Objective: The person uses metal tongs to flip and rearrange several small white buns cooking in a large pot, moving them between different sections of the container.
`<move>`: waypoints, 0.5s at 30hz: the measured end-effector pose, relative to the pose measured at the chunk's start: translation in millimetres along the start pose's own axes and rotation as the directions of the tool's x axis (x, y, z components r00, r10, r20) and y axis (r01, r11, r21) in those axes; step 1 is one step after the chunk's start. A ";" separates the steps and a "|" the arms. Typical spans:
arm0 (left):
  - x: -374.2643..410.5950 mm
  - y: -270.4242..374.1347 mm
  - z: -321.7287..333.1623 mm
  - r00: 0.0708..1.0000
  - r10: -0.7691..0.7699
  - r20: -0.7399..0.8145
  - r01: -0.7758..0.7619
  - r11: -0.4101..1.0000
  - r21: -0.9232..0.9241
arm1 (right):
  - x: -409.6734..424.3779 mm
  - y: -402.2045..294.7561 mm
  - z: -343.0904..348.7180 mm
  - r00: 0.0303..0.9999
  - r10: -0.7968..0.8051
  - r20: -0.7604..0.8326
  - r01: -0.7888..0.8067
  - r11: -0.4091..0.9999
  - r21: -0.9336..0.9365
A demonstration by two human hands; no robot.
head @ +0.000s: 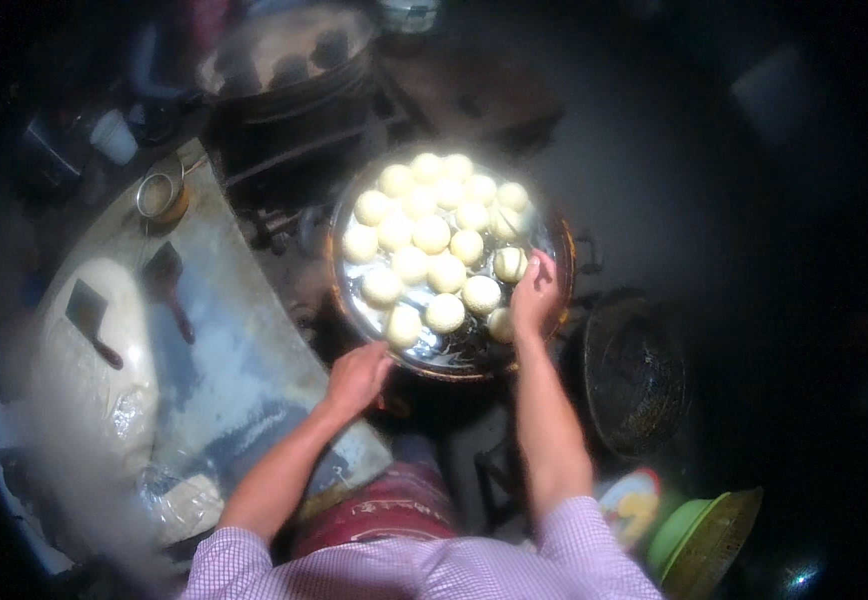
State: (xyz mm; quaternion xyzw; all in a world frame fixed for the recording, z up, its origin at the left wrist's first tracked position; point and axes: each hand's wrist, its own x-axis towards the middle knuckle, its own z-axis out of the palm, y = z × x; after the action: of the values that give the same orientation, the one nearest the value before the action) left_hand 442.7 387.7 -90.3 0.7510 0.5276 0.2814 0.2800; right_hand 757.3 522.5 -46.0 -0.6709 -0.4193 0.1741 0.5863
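Before me is a large round pan (449,373) of shiny liquid, filled with several round pale-yellow balls (431,234) that look like dough. My left hand (361,375) is at the pan's near left rim, its fingers bent close together; whether it grips anything there is not clear. Over the pan's right side is my right hand (537,292), thumb and fingers drawn together beside a ball with dark bands (510,264). A thin thing may reach from those fingers towards the balls, but glare and blur hide it.
A worktop (231,330) on the left bears a large pale dough mass (122,337), two flat-bladed scrapers (88,311) (167,277) and a metal-rimmed cup (157,196). An empty dark wok (635,375) leans at the right, with a green basin (681,532) nearer me. A round stove-like drum (291,56) stands behind.
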 end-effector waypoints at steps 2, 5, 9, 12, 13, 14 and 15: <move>8.4 11.8 -3.3 0.999 -0.040 0.022 0.041 0.998 -0.051 | 16.1 5.4 -0.7 0.998 0.047 -0.036 -0.050 0.994 -0.102; 9.0 23.9 -24.5 0.988 -0.107 0.110 0.113 0.993 -0.045 | 10.9 -9.8 3.7 0.998 0.068 0.006 -0.065 0.972 -0.225; 0.9 32.0 -36.6 0.996 -0.059 0.068 0.068 0.989 -0.131 | 13.8 18.1 0.9 1.000 -0.027 0.009 0.027 1.000 -0.001; 1.0 26.6 -40.5 0.996 -0.083 -0.040 0.075 0.984 -0.160 | 26.1 11.4 7.7 0.999 -0.039 -0.020 0.040 0.998 0.046; 7.5 23.5 -38.5 0.994 -0.090 -0.065 0.079 0.984 -0.160 | 36.4 11.0 12.2 0.998 -0.030 -0.055 0.031 0.999 0.019; 17.2 19.2 -36.4 0.991 -0.099 -0.090 0.084 0.984 -0.160 | 47.8 10.2 16.7 0.996 -0.023 -0.088 0.022 1.000 -0.007; 31.9 17.1 -33.2 0.989 -0.096 -0.111 0.077 0.983 -0.164 | 68.8 31.0 14.9 0.987 -0.074 -0.142 0.068 0.996 -0.050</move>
State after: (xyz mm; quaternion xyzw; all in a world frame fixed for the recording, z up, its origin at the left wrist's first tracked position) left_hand 438.8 417.3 -51.2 0.6846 0.5511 0.3546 0.3193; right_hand 798.1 586.0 -60.9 -0.6793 -0.4032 0.0947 0.6058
